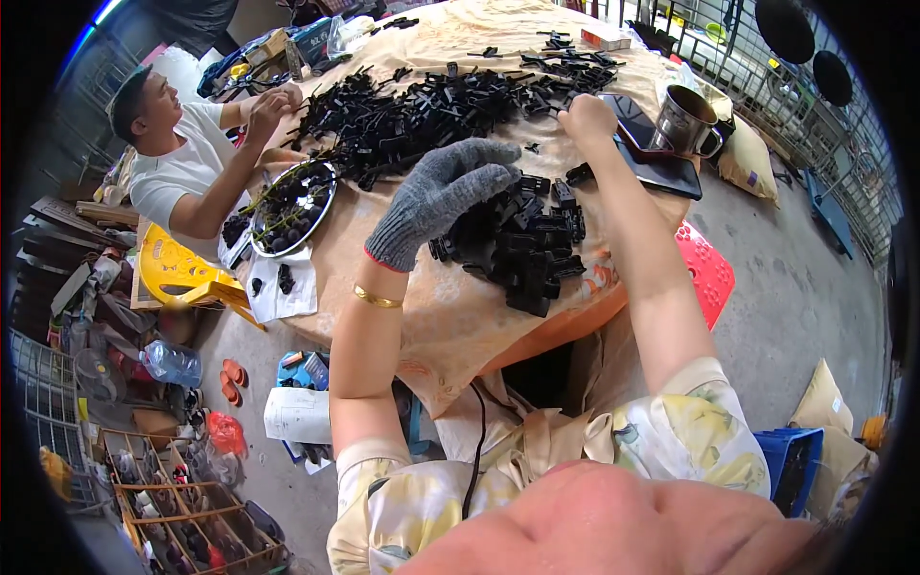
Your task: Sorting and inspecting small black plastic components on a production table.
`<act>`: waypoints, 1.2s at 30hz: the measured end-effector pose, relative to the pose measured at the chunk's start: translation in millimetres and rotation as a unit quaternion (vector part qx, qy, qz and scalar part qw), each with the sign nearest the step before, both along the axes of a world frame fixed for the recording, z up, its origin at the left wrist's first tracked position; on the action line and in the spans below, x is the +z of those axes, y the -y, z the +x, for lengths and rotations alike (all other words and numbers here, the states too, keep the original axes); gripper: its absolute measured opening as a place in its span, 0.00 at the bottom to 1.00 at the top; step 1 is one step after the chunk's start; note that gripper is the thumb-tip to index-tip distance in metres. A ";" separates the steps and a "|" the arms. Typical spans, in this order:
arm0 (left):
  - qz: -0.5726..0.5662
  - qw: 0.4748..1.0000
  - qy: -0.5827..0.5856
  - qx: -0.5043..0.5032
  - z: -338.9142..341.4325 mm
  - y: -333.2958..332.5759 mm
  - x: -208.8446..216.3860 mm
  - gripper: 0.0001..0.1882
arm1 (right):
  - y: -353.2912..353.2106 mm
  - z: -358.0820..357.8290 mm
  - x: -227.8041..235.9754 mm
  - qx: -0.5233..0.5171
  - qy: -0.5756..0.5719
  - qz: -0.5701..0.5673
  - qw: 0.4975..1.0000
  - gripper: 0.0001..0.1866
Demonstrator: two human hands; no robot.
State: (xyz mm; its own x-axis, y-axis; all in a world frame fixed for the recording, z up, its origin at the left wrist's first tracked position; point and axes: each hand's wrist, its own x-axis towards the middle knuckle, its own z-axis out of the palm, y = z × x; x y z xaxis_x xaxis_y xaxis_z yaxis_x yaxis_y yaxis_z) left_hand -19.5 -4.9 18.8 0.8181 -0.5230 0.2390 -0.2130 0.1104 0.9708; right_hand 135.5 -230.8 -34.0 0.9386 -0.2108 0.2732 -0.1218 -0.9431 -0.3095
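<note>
1. Near edge of the table [436, 321]: a dense cluster of black plastic clips [527, 244]; the step in hand appears to be piece-by-piece handling of such parts.
2. Left hand [446, 187], above the cluster's far left side: thumb and fingers slightly parted, no piece visible between (grey knitted glove [417, 211]).
3. Right hand [586, 120], bare, toward the right edge: fingers curled; whether they pinch anything cannot be told. The next move seemingly calls for a fine fingertip grip.
4. Toward the far edge: a larger heap of black parts [412, 115].
</note>
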 end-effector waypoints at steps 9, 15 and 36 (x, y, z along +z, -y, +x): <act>-0.082 0.981 0.026 0.174 15.2 -9.7 -9.5 0.19 | -6.5 -10.6 5.5 0.157 0.154 0.129 0.967 0.13; 0.074 0.937 0.220 0.260 24.6 3.3 -22.5 0.38 | -32.6 -47.0 31.8 0.270 -0.084 0.415 0.865 0.13; 0.026 0.937 0.256 0.238 20.2 5.1 -16.0 0.27 | -63.4 -100.3 48.6 0.549 -0.020 0.473 0.689 0.10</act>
State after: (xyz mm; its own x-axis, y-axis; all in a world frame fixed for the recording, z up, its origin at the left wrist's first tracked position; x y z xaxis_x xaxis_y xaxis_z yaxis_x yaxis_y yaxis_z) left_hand 0.7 -10.1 2.8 0.7474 -0.1502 0.6471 -0.6643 -0.1605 0.7300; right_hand 35.2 -167.4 14.6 0.6764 0.5672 0.4699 0.4776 0.1479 -0.8660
